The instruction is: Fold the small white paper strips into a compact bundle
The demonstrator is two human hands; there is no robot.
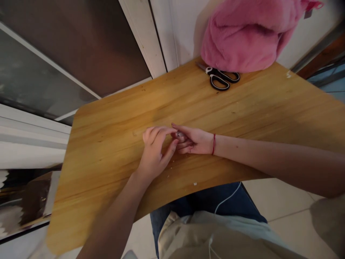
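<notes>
In my right hand [198, 139], palm turned up, lies a small whitish lump [180, 134], cupped by curled fingers with the thumb above it. Its exact kind is too small to make out. My left hand [156, 144] comes in from the left with bent fingers. Its index finger reaches to the lump, and its thumb tip meets the right fingers; a gap shows between that thumb and index finger. Both hands are over the middle of the wooden table [107, 144]. A red string bracelet [214, 144] circles my right wrist.
Black-handled scissors [219, 77] lie at the table's back edge, beside a pink plush bag [242, 39] against the wall. Small white crumbs [195, 183] are scattered near the front edge. A framed glass panel [81, 43] stands behind the table's left side. A thin white cord [229, 197] hangs over my lap.
</notes>
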